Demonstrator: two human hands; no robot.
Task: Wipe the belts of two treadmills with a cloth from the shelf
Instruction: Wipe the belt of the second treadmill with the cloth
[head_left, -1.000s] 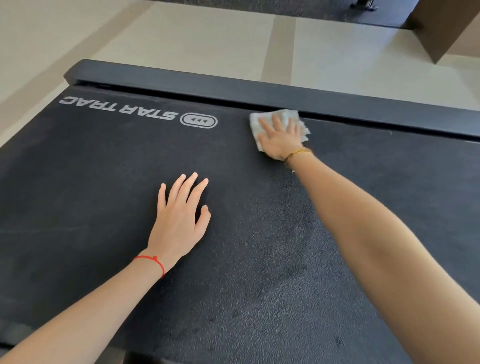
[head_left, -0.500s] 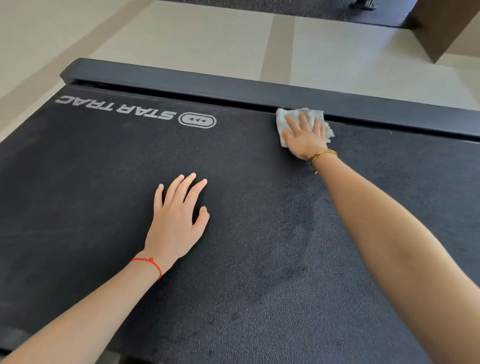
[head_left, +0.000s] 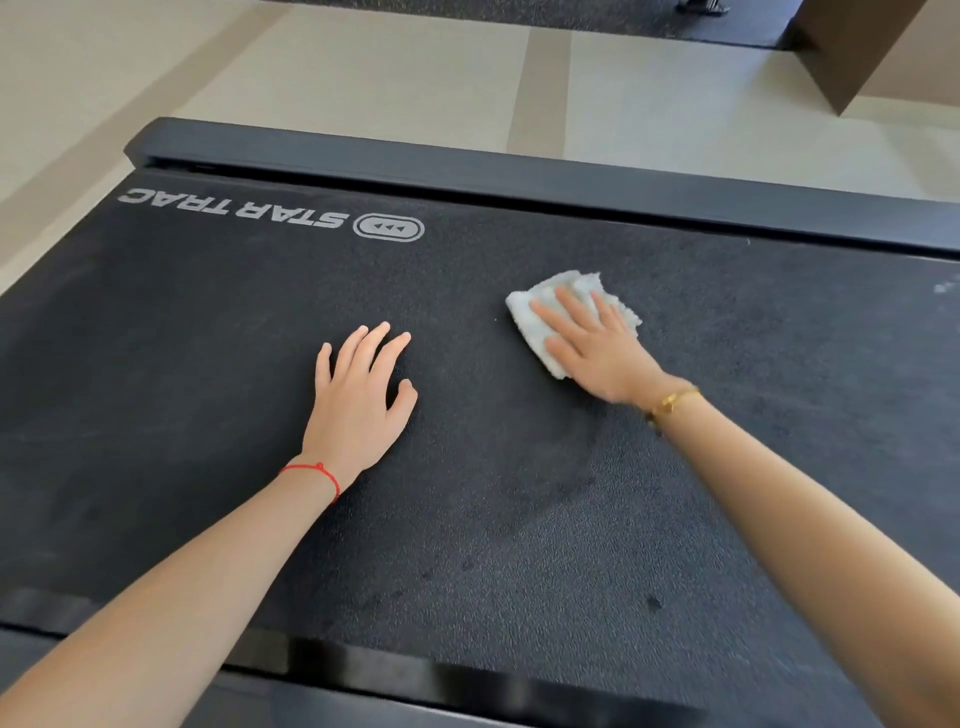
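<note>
A pale tiled floor (head_left: 363, 78) with darker beige strips fills the upper part of the view, and the black treadmill belt (head_left: 208, 389) spreads across almost everything below it, its surface finely pebbled and dull. Along the belt's far edge runs a dark side rail (head_left: 519, 171), and just inside it, at the left, the white lettering "STAR TRAC" (head_left: 231, 210) reads upside down beside an oval logo (head_left: 388, 227). The left hand (head_left: 358, 400) lies flat on the belt near its middle, fingers straight and slightly spread, holding nothing; a thin red string bracelet (head_left: 314, 470) circles that wrist. To its right, faint darker smears (head_left: 550, 467) mark the belt between the two forearms. The right hand (head_left: 597, 348) presses a crumpled white cloth (head_left: 535, 322) flat against the belt with extended fingers, the cloth showing past the fingertips and along the thumb side, well short of the side rail. A gold bracelet (head_left: 672, 400) sits on the right wrist. At the upper right corner a brown panel (head_left: 857, 47) stands on the floor, and a strip of dark matting (head_left: 571, 15) crosses the top edge. A glossy black near rail (head_left: 363, 670) borders the belt at the bottom.
</note>
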